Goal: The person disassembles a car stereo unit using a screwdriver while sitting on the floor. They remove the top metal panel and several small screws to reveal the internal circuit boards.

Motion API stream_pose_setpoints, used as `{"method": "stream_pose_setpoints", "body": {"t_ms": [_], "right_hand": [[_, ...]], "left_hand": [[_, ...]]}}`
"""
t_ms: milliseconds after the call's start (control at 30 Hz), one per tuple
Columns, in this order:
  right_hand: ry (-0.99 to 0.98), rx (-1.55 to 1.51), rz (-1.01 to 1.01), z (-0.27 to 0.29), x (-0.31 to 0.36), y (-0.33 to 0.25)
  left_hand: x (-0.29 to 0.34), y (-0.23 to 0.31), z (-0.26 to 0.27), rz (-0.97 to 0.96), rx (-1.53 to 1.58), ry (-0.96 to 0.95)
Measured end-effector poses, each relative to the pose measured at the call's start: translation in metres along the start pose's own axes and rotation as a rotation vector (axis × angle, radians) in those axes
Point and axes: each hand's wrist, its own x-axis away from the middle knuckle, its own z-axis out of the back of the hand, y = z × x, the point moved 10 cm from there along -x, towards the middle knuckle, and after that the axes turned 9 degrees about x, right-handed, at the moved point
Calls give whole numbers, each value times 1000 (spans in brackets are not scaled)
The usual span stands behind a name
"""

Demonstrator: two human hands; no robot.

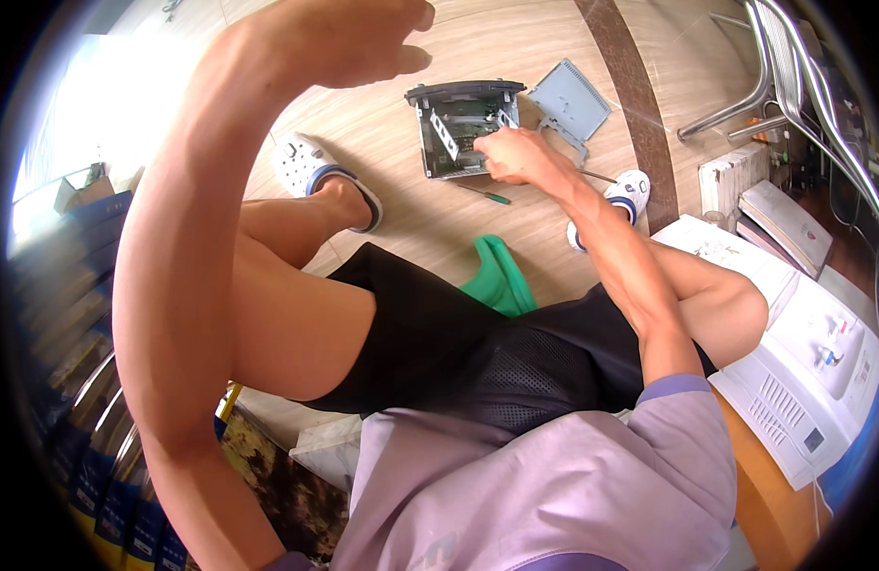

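On the floor between my feet lies an opened electronics case [439,168] with a dark front panel, a green circuit board and a white bracket showing inside. My right hand [515,156] reaches to the case's right side, its fingers bent and pressed together at the edge of the interior. What they grip, if anything, is hidden. Raised high at the upper left, my left hand [363,43] is above the floor, thumb and fingers apart, holding nothing visible. A screwdriver [497,198] with a green handle lies just in front of the case. Beyond my right hand rests a grey plastic cover [571,99].
A green plastic stool [501,276] shows between my legs. At right stand a white water dispenser [791,381] and a chrome-framed chair [772,76]. Stacked blue boxes [68,276] line the left side. A thin dark rod [599,176] lies beside my right shoe [632,190].
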Motion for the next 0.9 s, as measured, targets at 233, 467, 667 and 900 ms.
{"method": "stream_pose_setpoints", "body": {"t_ms": [233,467,667,900], "right_hand": [[90,-286,-128,66,50,76],[12,-447,-583,57,99,135],[67,-514,-665,-2,94,158],[151,41,-573,-44,72,134]], "left_hand": [[-12,15,2,-50,-20,2],[-13,23,-1,-69,-14,-25],[-12,19,0,-30,-32,-6],[-19,19,3,-17,-23,-9]]}}
